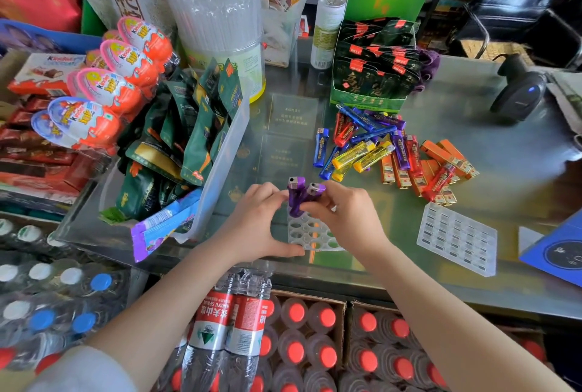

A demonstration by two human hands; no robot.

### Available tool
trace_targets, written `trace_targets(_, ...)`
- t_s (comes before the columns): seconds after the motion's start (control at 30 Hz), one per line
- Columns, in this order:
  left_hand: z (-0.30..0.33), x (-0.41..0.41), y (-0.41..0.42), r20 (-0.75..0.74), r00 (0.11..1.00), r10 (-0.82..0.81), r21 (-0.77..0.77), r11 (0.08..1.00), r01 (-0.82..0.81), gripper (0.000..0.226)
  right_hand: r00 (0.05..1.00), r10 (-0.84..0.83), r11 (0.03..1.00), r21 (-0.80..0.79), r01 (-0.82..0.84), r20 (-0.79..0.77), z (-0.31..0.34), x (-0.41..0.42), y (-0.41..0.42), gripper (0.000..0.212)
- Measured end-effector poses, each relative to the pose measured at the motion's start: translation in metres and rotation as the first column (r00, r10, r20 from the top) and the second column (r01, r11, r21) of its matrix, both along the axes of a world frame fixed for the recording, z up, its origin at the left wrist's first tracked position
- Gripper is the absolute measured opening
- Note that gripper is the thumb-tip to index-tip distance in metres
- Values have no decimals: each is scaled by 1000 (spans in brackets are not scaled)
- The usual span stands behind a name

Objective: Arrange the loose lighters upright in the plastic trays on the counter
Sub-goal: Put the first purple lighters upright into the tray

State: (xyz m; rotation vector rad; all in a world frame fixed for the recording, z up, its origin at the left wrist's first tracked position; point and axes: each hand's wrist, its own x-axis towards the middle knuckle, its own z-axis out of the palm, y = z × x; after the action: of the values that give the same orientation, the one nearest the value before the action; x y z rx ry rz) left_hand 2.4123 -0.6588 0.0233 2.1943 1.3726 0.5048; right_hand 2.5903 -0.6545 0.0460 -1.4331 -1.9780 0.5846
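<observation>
A clear plastic tray with round holes lies on the glass counter between my hands. Two purple lighters stand at its far edge. My left hand touches the left purple lighter with its fingertips, and its thumb rests along the tray's near edge. My right hand pinches the right purple lighter, which leans slightly. A pile of loose lighters in blue, yellow, red, purple and orange lies farther back on the right. A second clear tray lies to the right.
A clear bin of green snack packets stands left of the tray. A green display box stands behind the pile, a barcode scanner far right, a blue box at the right edge. Water bottles stand below the counter.
</observation>
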Motion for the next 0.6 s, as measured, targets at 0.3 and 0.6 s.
trace_targets(0.3, -1, -1, 1, -39, 999, -17, -28, 999, 16, 82, 980, -52, 996, 85, 36, 190, -7, -13, -5, 31)
trace_targets(0.6, -2, 1, -3, 16, 1000, -1, -20, 1000, 2, 86, 978, -152, 988, -11, 155, 143, 8, 39, -3, 12)
